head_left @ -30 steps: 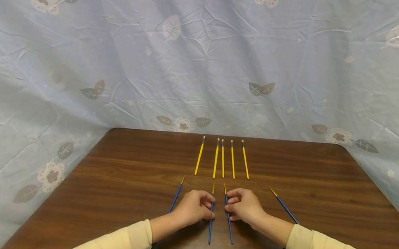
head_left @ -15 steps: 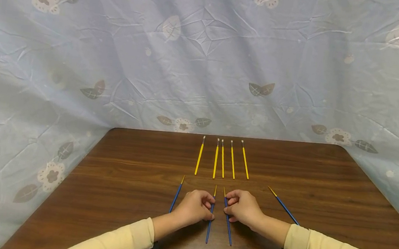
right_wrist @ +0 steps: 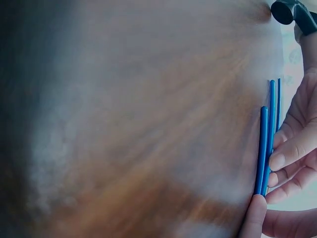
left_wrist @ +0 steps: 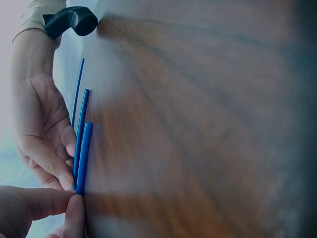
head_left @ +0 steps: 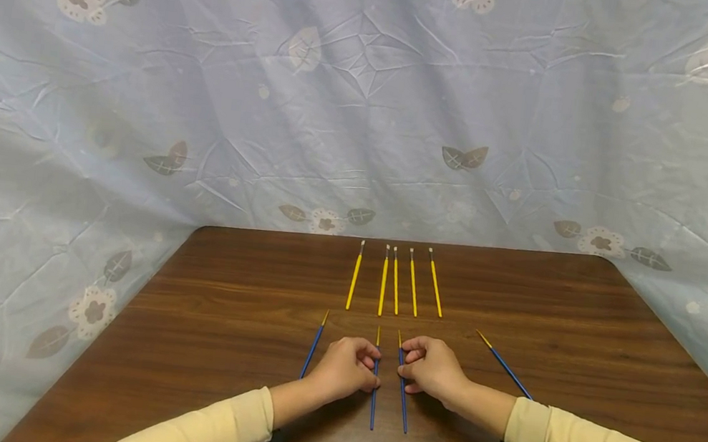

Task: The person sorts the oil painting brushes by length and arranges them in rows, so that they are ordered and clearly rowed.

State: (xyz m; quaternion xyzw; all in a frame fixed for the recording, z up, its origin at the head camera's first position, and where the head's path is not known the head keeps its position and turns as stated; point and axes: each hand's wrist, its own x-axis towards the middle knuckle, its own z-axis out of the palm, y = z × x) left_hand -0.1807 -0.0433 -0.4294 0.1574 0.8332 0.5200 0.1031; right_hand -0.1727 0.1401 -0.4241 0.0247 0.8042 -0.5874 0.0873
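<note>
My left hand (head_left: 348,370) pinches a thin blue paintbrush (head_left: 372,407) between thumb and fingers, its yellow tip pointing away from me. Just to the right, my right hand (head_left: 432,367) pinches a second blue paintbrush (head_left: 404,405), slanted slightly with its near end to the right. A gap separates the two brushes in the head view. The left wrist view shows the left hand's thumb and finger meeting on the blue handle (left_wrist: 85,153), low over the table. From the right wrist, the other blue handle (right_wrist: 262,144) rises from the right hand's fingertips.
Another blue paintbrush (head_left: 312,350) lies left of the left hand, and one more blue brush (head_left: 507,370) lies slanted above the right forearm. Several yellow-handled brushes (head_left: 382,285) lie in a row near the far edge of the wooden table (head_left: 239,324). A patterned cloth (head_left: 366,107) hangs behind.
The right brush's near end has shifted left, so it stands less slanted. The left brush tilted briefly and is nearly straight again. Both hands have stayed almost in place.
</note>
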